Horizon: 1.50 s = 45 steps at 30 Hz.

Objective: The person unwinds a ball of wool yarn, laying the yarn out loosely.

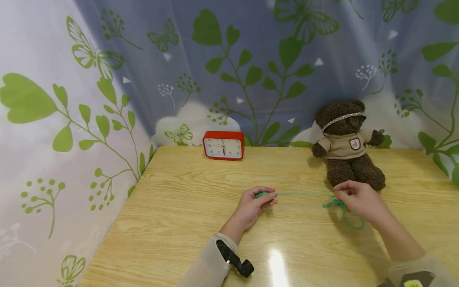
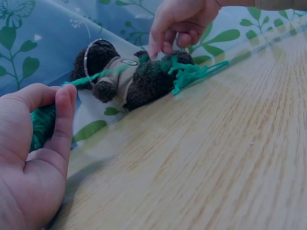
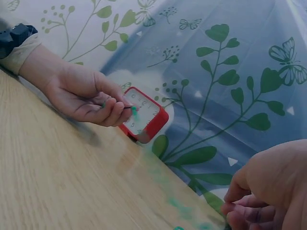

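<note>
My left hand (image 1: 252,205) holds a bundle of green yarn (image 2: 42,125) against its palm, thumb and fingertips pinching it. The bundle looks knotted or crocheted. From those fingertips a green strand (image 1: 301,193) stretches across to my right hand (image 1: 363,201), blurred along its middle. My right thumb and forefinger pinch yarn above the wood, in front of the teddy bear. Below those fingers hangs a loose green tangle (image 1: 335,203) with a loop drooping from it. A thin dark tip (image 3: 128,107) shows at the left fingertips; its kind is unclear.
A brown teddy bear (image 1: 346,149) in a beige shirt sits at the back right of the wooden table (image 1: 172,227). A red alarm clock (image 1: 223,145) stands at the back, left of the bear. Leaf-printed curtain (image 1: 251,75) lines the back and left side.
</note>
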{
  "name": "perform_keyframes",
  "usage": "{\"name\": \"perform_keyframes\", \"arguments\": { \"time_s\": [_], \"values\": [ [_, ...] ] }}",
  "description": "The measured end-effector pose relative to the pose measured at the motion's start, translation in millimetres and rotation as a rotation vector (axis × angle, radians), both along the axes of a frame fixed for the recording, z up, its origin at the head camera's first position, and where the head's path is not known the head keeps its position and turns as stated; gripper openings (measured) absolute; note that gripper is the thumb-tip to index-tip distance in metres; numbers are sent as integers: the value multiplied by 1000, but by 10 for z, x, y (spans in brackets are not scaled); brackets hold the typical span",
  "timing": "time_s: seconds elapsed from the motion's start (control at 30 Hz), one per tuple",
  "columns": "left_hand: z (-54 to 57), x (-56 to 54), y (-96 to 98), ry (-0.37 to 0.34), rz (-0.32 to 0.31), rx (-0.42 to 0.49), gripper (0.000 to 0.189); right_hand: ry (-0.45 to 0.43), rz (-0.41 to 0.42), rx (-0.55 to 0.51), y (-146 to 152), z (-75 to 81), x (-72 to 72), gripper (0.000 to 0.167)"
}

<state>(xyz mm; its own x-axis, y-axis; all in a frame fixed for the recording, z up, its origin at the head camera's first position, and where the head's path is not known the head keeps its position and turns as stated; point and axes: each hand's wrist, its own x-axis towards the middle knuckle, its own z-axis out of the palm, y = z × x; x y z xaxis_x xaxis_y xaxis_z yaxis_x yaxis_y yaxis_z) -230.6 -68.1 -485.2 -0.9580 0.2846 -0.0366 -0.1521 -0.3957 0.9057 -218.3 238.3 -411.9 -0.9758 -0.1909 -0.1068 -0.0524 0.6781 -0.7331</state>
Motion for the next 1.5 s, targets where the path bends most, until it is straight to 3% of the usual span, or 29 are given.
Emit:
{"name": "perform_keyframes", "arguments": {
  "time_s": [0.1, 0.27, 0.43, 0.63, 0.77, 0.97, 1.2, 1.5],
  "values": [
    [9, 5, 0, -6, -5, -1, 35, -22, 36, 0, -54, -18, 14, 44],
    [22, 11, -3, -13, -16, -8, 35, 28, 53, -3, -203, -19, 60, 48],
    [30, 12, -3, -11, -33, -15, 36, 45, 102, -174, -400, -25, 110, 52],
    [39, 27, 9, -22, -86, -51, 34, -51, 278, -375, -641, -165, 172, 59],
    [30, 36, 14, -14, -118, -82, 31, -129, 355, -388, -739, -250, 202, 64],
    [15, 45, 13, -19, -167, -84, 25, -175, 399, -414, -812, -311, 234, 62],
    [18, 51, 7, -7, -188, -110, 27, -163, 367, -395, -845, -342, 243, 53],
    [7, 43, 14, -23, -187, -122, 27, -55, 177, -348, -853, -323, 249, 33]
  ]
}}
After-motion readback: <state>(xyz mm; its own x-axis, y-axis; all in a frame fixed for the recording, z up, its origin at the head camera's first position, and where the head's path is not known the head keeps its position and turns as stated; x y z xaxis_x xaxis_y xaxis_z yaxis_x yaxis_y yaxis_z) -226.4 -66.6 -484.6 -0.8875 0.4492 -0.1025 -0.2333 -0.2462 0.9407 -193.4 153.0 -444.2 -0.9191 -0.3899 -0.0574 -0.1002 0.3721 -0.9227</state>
